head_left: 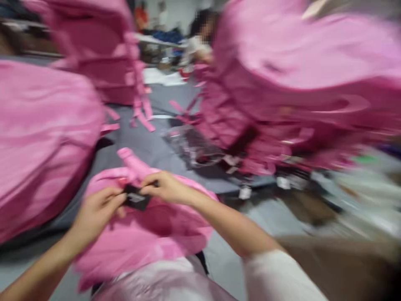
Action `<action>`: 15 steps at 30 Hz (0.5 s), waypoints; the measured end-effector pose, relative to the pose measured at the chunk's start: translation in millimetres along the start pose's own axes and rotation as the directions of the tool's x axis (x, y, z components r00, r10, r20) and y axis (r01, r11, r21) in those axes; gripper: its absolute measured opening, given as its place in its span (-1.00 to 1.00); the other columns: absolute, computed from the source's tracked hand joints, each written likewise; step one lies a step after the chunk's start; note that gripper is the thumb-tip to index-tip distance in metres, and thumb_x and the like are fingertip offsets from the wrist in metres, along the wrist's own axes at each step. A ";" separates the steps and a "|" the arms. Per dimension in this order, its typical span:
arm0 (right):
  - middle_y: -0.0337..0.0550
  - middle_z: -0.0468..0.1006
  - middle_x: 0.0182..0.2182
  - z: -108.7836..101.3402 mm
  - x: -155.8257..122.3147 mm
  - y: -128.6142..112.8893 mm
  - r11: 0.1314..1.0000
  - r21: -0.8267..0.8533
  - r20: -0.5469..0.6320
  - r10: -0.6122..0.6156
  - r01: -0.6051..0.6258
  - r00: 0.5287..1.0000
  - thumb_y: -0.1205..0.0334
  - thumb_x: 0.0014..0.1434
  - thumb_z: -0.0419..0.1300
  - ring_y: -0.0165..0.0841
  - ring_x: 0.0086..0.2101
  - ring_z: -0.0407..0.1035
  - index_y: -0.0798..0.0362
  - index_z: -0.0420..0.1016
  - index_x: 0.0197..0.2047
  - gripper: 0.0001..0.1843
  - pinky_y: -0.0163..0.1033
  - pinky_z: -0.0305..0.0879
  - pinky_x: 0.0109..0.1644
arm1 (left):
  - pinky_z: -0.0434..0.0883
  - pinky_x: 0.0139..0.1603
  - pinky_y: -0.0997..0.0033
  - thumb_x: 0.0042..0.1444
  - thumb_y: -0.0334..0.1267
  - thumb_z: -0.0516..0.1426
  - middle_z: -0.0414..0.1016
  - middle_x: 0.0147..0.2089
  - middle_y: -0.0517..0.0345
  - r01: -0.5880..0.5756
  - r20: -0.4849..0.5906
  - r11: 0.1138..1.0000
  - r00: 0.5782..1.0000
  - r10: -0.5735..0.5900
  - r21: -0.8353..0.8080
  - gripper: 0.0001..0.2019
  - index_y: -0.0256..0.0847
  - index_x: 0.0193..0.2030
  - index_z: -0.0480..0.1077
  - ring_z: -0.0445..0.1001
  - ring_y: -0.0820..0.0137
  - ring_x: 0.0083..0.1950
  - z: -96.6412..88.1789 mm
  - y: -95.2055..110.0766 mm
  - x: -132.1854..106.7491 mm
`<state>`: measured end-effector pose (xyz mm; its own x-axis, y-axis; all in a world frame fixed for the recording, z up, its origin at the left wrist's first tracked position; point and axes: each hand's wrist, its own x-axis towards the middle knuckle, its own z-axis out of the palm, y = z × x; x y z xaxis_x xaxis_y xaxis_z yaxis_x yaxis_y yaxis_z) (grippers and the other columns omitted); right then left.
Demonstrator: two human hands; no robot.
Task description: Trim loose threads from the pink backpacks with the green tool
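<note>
Left of centre in the lower frame, a small black rectangular tag (137,199) was pinched by the left hand (99,207) and right hand (169,188) over a soft pink fabric bag (184,236), its handling apparently underway, steady two-handed control seemingly being called for next.

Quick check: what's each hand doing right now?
Left hand: closed, pinching the black tag by its left edge.
Right hand: closed, fingers at the tag's upper right.
</note>
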<state>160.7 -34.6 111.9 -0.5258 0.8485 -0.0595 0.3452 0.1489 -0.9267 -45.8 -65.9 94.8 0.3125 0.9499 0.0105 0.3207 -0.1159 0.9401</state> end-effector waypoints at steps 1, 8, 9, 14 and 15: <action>-0.37 0.54 -0.47 -0.3 5.7 5.9 0.999 0.042 -0.023 0.016 -0.015 1.000 0.48 0.19 0.28 -0.49 -0.40 0.39 0.11 0.57 -0.38 -0.86 -0.41 0.28 -0.25 | 0.29 -0.65 0.64 0.22 0.00 0.15 0.48 -0.58 0.26 0.105 -0.033 0.994 0.994 -0.106 -0.031 -0.68 -0.27 -0.28 0.46 0.36 0.55 -0.65 -4.6 -5.0 -8.9; -0.28 0.56 -0.45 -0.1 15.2 12.4 0.995 -0.097 -0.049 -0.024 0.020 0.998 0.26 0.20 0.22 -0.43 -0.41 0.37 0.06 0.57 -0.35 -0.88 -0.33 0.25 -0.29 | 0.40 -0.53 0.65 0.27 -0.29 0.13 0.54 -0.50 0.23 -0.103 -0.206 0.990 0.971 0.121 0.096 -0.85 -0.27 -0.28 0.49 0.50 0.54 -0.54 -10.4 -28.2 -5.9; -0.25 0.57 -0.45 -1.1 11.4 8.5 0.990 -0.139 -0.137 -0.014 -0.005 0.990 0.22 0.21 0.23 -0.42 -0.41 0.38 0.06 0.56 -0.35 -0.86 -0.33 0.26 -0.31 | 0.48 -0.43 0.62 0.27 -0.35 0.13 0.60 -0.42 0.19 -0.252 -0.258 0.931 0.912 0.319 0.263 -0.88 -0.25 -0.25 0.51 0.57 0.51 -0.44 -11.0 -30.7 -7.3; -0.22 0.47 -0.64 1.1 1.0 -3.9 0.959 0.104 0.037 0.262 -0.264 0.964 -0.15 0.25 0.19 -0.48 -0.67 0.20 0.06 0.50 -0.47 -0.53 -0.35 0.18 -0.56 | 0.61 0.03 0.43 0.26 -0.50 0.12 0.66 -0.04 0.02 -0.493 -0.068 0.388 0.548 0.834 0.779 -0.77 -0.24 -0.01 0.49 0.63 0.37 0.02 -11.8 -47.8 -16.2; -0.23 0.47 -0.64 4.6 1.1 -3.7 0.937 0.176 0.111 0.286 -0.302 0.952 -0.17 0.23 0.20 -0.50 -0.70 0.14 0.06 0.50 -0.46 -0.53 -0.35 0.14 -0.60 | 0.61 0.04 0.41 0.26 -0.48 0.14 0.65 -0.05 0.00 -0.495 -0.035 0.355 0.545 0.838 0.793 -0.79 -0.27 -0.01 0.49 0.63 0.35 0.03 -9.9 -51.1 -17.4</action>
<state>155.3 -36.6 113.5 -0.4879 0.7940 -0.3626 0.3457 -0.2057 -0.9155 -76.4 -73.7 49.9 0.4079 0.4307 0.8051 0.6683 -0.7417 0.0582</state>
